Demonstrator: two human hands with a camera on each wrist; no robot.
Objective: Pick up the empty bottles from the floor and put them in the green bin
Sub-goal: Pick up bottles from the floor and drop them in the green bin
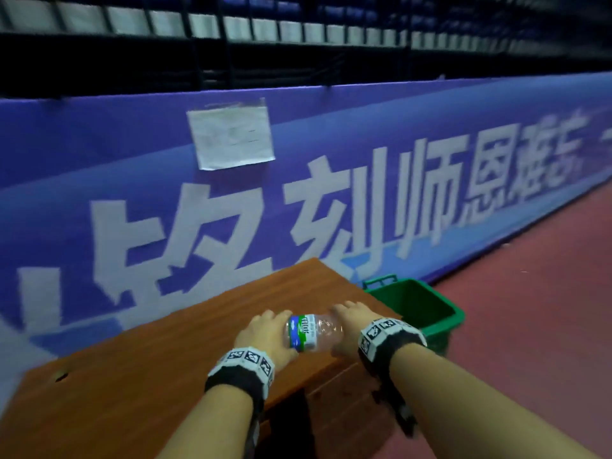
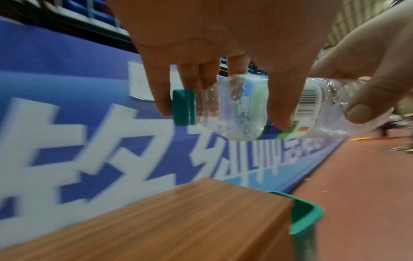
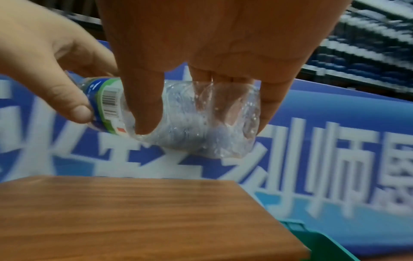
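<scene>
A crumpled clear plastic bottle [image 1: 311,332] with a blue-green label and a green cap [image 2: 183,107] lies sideways in the air above the wooden table [image 1: 172,356]. My left hand [image 1: 265,336] grips its cap end, thumb [image 2: 280,106] over the label. My right hand [image 1: 351,329] grips its crushed base end [image 3: 214,123], thumb [image 3: 145,113] on the near side. The green bin [image 1: 427,313] stands on the floor just beyond the table's right end, open at the top, to the right of both hands.
A long blue banner [image 1: 331,200] with white characters runs behind the table, with a white paper [image 1: 231,137] taped to it. Dark stands and railings rise above it. Red floor [image 1: 530,326] stretches to the right of the bin.
</scene>
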